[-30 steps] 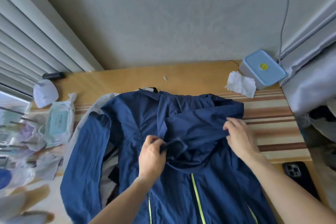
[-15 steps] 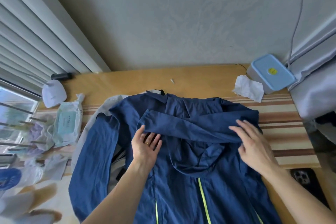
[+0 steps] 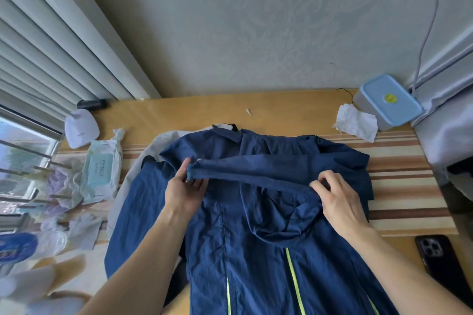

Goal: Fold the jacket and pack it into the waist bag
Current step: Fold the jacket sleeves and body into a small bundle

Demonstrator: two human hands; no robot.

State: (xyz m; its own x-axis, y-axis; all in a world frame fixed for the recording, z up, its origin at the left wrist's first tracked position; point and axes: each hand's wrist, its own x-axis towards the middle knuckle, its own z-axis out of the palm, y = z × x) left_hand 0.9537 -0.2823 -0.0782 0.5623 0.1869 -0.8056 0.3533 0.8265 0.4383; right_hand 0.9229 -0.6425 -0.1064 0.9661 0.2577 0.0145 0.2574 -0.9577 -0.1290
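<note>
A navy blue jacket with neon yellow zips lies spread on the wooden table, its hood bunched in the middle. One sleeve is folded across the chest as a long band. My left hand pinches the cuff end of that sleeve at the left. My right hand grips the same sleeve near the hood at the right. A grey and black piece of fabric peeks out from under the jacket's left side; I cannot tell whether it is the waist bag.
A blue-lidded box and a crumpled tissue sit at the back right. A wet-wipes pack and a white object lie left. A black phone rests at the right front edge. A striped mat covers the table.
Both hands went from lying flat on the jacket to gripping the folded sleeve at its two ends. The sleeve now stretches straighter across the chest.
</note>
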